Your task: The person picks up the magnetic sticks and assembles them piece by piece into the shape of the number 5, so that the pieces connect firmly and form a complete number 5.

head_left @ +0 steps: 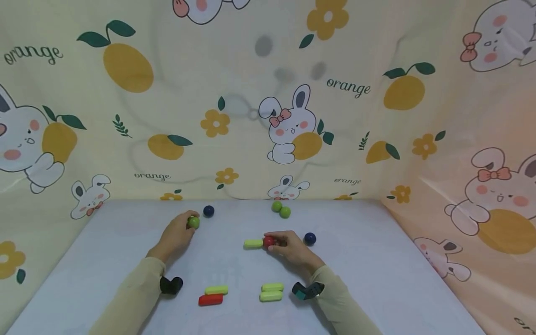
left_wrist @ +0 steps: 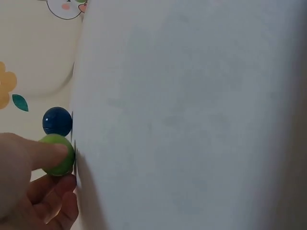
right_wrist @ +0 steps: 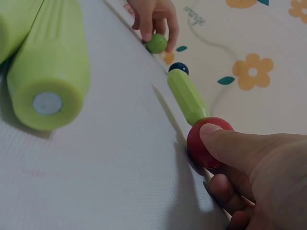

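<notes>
My left hand [head_left: 175,235] pinches a green ball [head_left: 194,222] between thumb and fingers at the left of the table. Just beyond it lies a dark blue ball [head_left: 208,211], also seen in the left wrist view [left_wrist: 57,121]. Near the middle, my right hand [head_left: 293,249] grips a red ball [head_left: 268,241] with thumb and fingers. A light green rod [head_left: 253,244] meets the red ball's left side, end on; in the right wrist view the rod [right_wrist: 187,98] points away from the hand. Behind the right hand sits another dark blue ball [head_left: 310,238].
Two green balls [head_left: 281,209] sit together near the back edge. In front lie two light green rods [head_left: 271,291] side by side, and a light green rod [head_left: 216,290] beside a red rod [head_left: 211,300]. A printed cloth [head_left: 234,153] hangs behind the white table [head_left: 356,279].
</notes>
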Motion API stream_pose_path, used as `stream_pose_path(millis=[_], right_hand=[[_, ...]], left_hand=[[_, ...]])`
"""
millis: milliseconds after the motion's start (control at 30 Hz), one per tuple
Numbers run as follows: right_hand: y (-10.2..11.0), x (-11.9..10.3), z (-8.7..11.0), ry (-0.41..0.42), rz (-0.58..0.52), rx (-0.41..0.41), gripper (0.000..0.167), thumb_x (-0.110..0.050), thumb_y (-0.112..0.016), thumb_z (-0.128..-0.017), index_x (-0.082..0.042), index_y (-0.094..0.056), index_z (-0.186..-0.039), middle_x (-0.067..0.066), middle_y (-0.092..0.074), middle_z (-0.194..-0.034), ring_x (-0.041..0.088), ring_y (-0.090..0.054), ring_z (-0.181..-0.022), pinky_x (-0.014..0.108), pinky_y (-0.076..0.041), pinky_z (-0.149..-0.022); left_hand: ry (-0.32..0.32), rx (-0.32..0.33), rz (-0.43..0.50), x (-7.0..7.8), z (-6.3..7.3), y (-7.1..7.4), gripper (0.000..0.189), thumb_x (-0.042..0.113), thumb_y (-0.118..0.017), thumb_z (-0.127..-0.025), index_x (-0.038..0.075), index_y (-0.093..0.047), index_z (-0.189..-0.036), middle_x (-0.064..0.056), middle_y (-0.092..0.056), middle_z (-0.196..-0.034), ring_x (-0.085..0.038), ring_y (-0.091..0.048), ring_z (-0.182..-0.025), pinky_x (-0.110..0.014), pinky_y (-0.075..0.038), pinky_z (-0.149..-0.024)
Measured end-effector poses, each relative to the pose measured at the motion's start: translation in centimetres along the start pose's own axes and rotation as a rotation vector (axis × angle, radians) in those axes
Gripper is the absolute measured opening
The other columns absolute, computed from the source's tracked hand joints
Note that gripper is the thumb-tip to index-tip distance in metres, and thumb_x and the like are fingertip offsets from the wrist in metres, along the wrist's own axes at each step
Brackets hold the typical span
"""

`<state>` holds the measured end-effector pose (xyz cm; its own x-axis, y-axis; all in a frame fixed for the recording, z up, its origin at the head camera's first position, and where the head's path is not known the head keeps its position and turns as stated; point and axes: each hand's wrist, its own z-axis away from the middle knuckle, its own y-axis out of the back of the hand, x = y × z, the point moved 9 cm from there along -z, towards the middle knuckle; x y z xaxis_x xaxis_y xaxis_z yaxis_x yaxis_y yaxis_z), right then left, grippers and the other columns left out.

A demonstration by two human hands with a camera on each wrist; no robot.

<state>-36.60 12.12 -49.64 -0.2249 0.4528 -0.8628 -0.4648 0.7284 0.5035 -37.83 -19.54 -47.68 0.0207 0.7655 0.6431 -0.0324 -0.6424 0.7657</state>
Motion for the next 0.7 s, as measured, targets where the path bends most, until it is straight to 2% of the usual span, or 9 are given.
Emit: stream_pose_path(millis=[167,267,467,700], right_hand=[[0.2,0.0,-0.1,0.013,0.008,-0.006,0.045,-0.011,-0.067,-0.095,-0.008,-0.060,-0.140,0.012,-0.066,-0.128,0.018,-0.055,-0.103,0.019,-0.046,-0.084],[0.2,0.0,-0.1,0.011,0.010,-0.008,0.045,-0.012,-0.067,-0.095,-0.009,-0.060,-0.140,0.012,-0.066,-0.128,0.017,-0.056,-0.103,0.019,-0.046,-0.085],[0.0,-0.2,0.0,0.018,0.026,-0.011,0.045,-0.012,-0.067,-0.096,-0.009,-0.060,-0.140,0.011,-0.066,-0.128,0.016,-0.054,-0.102,0.019,-0.046,-0.085],[-0.1,-0.3,0.2,0.012,0.030,0.000,0.046,-0.013,-0.068,-0.095,-0.010,-0.060,-0.140,0.010,-0.067,-0.128,0.016,-0.057,-0.104,0.020,-0.046,-0.087]], left_hand=[[-0.009,-0.009,0.011,0.3,0.4,0.0,0.043,0.006,-0.058,-0.097,0.005,-0.052,-0.139,-0.022,-0.060,-0.133,-0.037,-0.059,-0.119,-0.056,-0.047,-0.105],[-0.006,-0.024,0.041,0.5,0.6,-0.1,0.044,0.010,-0.059,-0.097,0.005,-0.052,-0.140,-0.022,-0.060,-0.131,-0.032,-0.059,-0.109,-0.050,-0.051,-0.097],[-0.032,-0.058,0.137,1.5,1.0,-0.4,0.044,0.014,-0.063,-0.097,0.005,-0.053,-0.139,-0.026,-0.058,-0.135,-0.033,-0.062,-0.112,-0.048,-0.053,-0.097],[-0.080,-0.126,0.182,3.4,1.8,-1.2,0.041,0.013,-0.064,-0.097,0.007,-0.056,-0.136,-0.023,-0.061,-0.133,-0.030,-0.065,-0.110,-0.045,-0.056,-0.093]])
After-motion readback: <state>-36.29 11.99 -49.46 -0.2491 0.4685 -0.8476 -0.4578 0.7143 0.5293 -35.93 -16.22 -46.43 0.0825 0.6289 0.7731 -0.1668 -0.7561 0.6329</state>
